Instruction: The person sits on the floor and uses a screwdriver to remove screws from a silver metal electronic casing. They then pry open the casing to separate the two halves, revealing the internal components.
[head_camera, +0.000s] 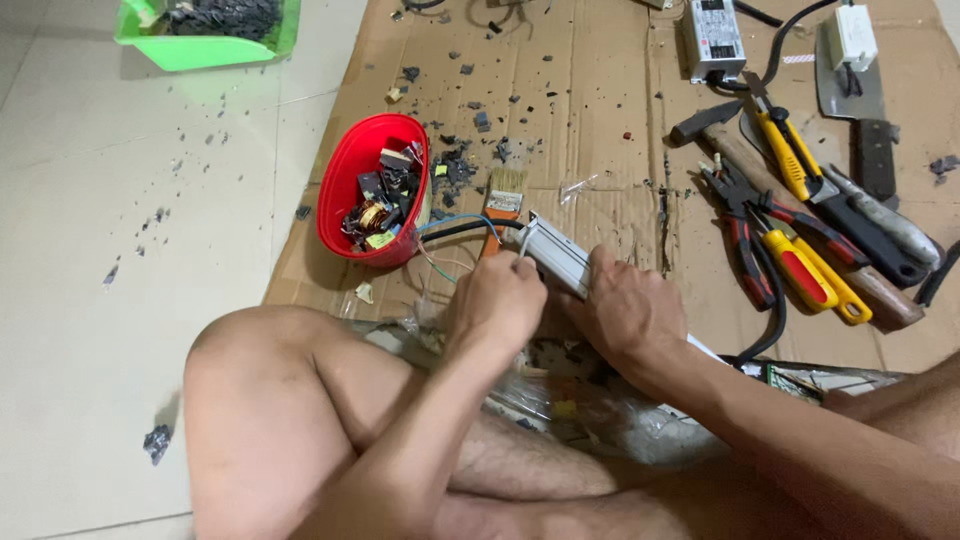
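Rigid metal casing (552, 252), probably light, near cardboard's (600, 120) front edge; right hand (632, 312) clenched around middle, left hand (497, 300) pinching end wires (455, 228).

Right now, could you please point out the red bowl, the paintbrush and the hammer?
Red bowl (345, 190), head view, bare left rim.
Paintbrush (504, 186), head view, bristles.
Hammer (700, 122), head view, dark metal head.

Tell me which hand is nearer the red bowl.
Left. The left hand works at the grey metal box's wire end, just right of the red bowl; the right hand grips the box farther right.
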